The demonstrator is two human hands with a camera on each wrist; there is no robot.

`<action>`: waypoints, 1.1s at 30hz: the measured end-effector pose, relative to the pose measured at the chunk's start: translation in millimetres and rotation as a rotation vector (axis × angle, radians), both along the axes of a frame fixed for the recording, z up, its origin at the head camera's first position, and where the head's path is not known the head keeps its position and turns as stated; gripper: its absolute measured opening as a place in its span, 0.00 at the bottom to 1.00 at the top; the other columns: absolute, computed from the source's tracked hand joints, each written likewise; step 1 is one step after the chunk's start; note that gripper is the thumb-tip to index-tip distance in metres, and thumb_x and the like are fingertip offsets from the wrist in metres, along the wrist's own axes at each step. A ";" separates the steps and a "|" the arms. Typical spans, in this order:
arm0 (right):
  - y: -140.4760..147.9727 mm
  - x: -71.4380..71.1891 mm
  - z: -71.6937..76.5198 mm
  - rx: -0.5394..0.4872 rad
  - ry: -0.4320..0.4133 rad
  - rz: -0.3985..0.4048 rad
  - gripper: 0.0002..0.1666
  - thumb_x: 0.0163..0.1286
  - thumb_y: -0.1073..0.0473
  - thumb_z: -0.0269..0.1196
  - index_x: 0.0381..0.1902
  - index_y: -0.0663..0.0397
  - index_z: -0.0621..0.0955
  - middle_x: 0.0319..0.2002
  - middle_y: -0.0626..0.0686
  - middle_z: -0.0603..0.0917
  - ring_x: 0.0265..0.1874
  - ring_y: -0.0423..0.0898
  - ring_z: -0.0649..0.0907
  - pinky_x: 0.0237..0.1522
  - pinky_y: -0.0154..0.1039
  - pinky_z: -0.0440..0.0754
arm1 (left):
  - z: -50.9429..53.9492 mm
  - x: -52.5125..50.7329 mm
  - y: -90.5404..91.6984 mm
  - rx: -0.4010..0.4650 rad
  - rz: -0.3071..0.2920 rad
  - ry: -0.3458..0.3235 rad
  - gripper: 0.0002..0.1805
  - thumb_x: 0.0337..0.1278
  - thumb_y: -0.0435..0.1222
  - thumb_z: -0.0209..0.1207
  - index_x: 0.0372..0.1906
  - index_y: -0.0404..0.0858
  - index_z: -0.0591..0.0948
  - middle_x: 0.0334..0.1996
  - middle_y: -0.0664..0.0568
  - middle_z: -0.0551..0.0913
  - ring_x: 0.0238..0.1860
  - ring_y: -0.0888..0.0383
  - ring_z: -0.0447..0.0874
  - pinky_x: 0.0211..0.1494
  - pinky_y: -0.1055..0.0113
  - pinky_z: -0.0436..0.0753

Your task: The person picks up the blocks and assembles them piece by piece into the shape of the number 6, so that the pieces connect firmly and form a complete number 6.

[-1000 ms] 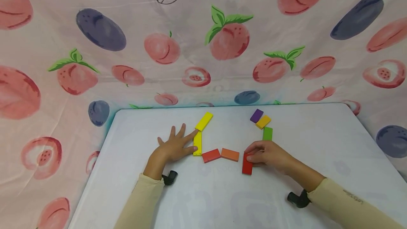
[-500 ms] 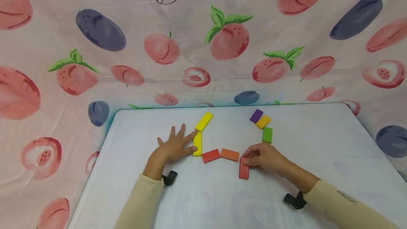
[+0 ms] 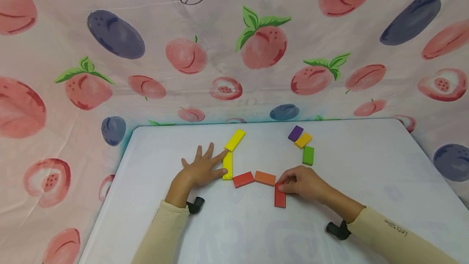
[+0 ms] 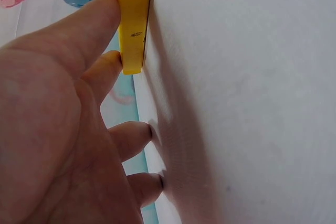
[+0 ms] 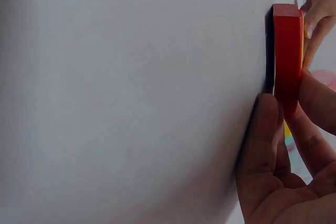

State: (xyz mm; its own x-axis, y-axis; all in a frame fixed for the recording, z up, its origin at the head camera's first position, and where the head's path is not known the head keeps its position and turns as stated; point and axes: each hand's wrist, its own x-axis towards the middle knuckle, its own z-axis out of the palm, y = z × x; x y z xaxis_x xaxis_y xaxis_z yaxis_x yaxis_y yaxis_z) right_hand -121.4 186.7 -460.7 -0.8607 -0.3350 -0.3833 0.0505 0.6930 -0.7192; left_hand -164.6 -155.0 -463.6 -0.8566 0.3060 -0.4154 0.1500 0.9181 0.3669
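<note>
My right hand pinches the upper end of a flat rectangular red block between thumb and fingers. Its near end points toward me, and its far end sits by the right end of an orange block. In the right wrist view, the held red block stands out at the right edge. My left hand lies with spread fingers beside two yellow blocks. Its thumb touches the nearer yellow block, and the index fingertip reaches the joint with the farther yellow block. Another red block lies between yellow and orange.
At the right, a green block, a yellow-orange block and a purple block form a slanting row. All lie on a white tabletop. A fruit-print cloth hangs behind it. Each wrist carries a black camera mount.
My right hand has shifted left and slightly nearer me, bringing the red block close to the orange one and uncovering the green block's near end. My left hand has stayed put.
</note>
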 end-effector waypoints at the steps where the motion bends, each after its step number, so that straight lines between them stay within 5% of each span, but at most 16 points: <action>1: -0.2 0.1 -0.1 0.003 -0.002 -0.002 0.06 0.64 0.55 0.73 0.40 0.44 0.90 0.32 0.45 0.85 0.33 0.46 0.78 0.31 0.35 0.77 | -0.1 0.1 0.0 0.000 0.001 -0.001 0.39 0.67 0.62 0.55 0.79 0.70 0.56 0.85 0.47 0.39 0.82 0.33 0.28 0.65 0.14 0.36; 6: 3.8 -3.0 -2.3 0.003 -0.016 0.022 0.09 0.63 0.53 0.74 0.42 0.44 0.89 0.33 0.46 0.84 0.34 0.46 0.78 0.32 0.35 0.78 | -0.2 0.3 0.5 0.000 0.003 -0.001 0.39 0.67 0.62 0.55 0.79 0.70 0.56 0.85 0.48 0.39 0.82 0.33 0.27 0.65 0.14 0.35; 15: 12.2 -5.9 -1.6 0.035 -0.036 0.159 0.30 0.50 0.47 0.82 0.50 0.43 0.84 0.39 0.47 0.81 0.34 0.44 0.80 0.34 0.35 0.81 | 0.0 0.7 -0.2 -0.001 -0.002 0.002 0.39 0.67 0.62 0.55 0.79 0.70 0.56 0.85 0.47 0.39 0.82 0.33 0.28 0.64 0.13 0.36; 33: 12.3 -5.1 0.2 0.031 0.020 0.230 0.29 0.51 0.51 0.82 0.50 0.45 0.83 0.38 0.48 0.79 0.35 0.44 0.79 0.34 0.33 0.79 | 0.9 0.9 -0.4 0.003 -0.003 -0.011 0.39 0.67 0.62 0.55 0.79 0.70 0.55 0.85 0.48 0.38 0.82 0.33 0.27 0.65 0.14 0.35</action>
State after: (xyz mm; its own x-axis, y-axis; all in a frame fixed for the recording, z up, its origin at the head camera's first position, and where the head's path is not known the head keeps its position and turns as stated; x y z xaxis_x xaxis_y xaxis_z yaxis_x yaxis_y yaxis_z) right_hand -126.4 199.1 -460.5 -0.7708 -0.5113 -0.3799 -0.1255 0.7066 -0.6963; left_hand -163.7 -155.4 -462.7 -0.8510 0.3101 -0.4239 0.1490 0.9165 0.3713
